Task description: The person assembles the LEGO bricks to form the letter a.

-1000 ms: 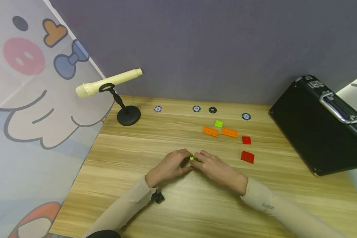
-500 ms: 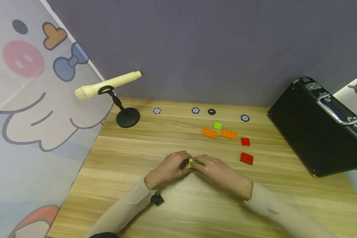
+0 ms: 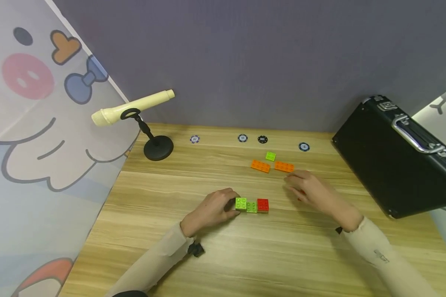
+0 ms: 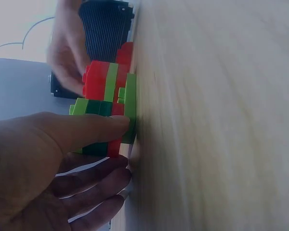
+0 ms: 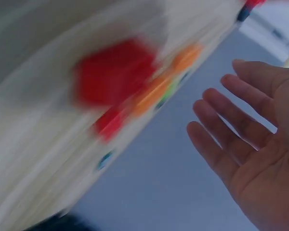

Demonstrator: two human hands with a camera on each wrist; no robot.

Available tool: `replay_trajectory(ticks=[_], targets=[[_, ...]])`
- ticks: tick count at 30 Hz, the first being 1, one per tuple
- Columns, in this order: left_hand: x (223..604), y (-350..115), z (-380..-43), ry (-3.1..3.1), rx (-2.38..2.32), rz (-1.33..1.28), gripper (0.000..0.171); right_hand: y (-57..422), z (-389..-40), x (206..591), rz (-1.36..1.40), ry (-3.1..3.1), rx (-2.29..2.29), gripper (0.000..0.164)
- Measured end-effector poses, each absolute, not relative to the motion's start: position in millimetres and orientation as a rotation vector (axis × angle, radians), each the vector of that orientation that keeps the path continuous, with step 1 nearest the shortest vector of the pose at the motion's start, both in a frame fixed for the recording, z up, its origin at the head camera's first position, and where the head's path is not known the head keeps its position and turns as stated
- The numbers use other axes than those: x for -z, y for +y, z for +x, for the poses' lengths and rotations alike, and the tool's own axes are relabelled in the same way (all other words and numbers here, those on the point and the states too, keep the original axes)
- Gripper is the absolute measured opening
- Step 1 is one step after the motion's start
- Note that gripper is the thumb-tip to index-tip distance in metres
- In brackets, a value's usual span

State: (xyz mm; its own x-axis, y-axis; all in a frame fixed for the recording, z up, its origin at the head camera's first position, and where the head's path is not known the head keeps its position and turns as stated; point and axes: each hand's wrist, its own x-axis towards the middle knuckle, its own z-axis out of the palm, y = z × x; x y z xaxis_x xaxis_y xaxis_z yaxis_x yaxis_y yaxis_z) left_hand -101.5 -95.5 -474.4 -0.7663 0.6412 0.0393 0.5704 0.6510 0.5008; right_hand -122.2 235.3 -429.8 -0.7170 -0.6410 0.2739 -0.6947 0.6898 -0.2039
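Note:
My left hand (image 3: pixel 213 208) holds an assembly of toy building bricks by its left stack, thumb on one side and fingers on the other. That stack (image 4: pixel 97 107) is layered lime, dark green and red on a light green base (image 4: pixel 130 103). Beside it on the same base rises a second stack (image 3: pixel 262 205) of red and lime bricks. My right hand (image 3: pixel 314 194) hovers to the right, its fingers spread and holding nothing in the right wrist view. Close by, a blurred red brick (image 5: pixel 115 72) and a smaller red piece (image 5: pixel 110 124) lie on the table, mostly hidden by this hand in the head view.
Behind the hands lie two orange bricks, left (image 3: pixel 260 166) and right (image 3: pixel 284 166), and a lime brick (image 3: pixel 270 156). Several poker chips, one black (image 3: pixel 262 139), line the back. A microphone (image 3: pixel 134 108) on a stand is at left, a black case (image 3: pixel 397 161) at right.
My right hand has let go of the brick assembly and moved right, over the red bricks. The assembly's red stack now shows. My left hand stays in place.

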Motion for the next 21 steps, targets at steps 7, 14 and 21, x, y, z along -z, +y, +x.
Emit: replay_trajectory(ticks=[7,14,21], targets=[[473.6,-95.0,-100.4,2.718,-0.752,0.999,0.037,286.2,-143.3,445.7,0.852,-2.919,-0.41,0.034],[474.1,-94.7,-101.2,2.727,-0.739,0.999,0.038,297.3,-147.6,458.4,0.857,-2.891,-0.413,0.035],[475.3,-94.5,-101.4,2.727,-0.731,1.005,0.038,298.4,-151.0,465.9,0.846,-2.883,-0.423,0.03]])
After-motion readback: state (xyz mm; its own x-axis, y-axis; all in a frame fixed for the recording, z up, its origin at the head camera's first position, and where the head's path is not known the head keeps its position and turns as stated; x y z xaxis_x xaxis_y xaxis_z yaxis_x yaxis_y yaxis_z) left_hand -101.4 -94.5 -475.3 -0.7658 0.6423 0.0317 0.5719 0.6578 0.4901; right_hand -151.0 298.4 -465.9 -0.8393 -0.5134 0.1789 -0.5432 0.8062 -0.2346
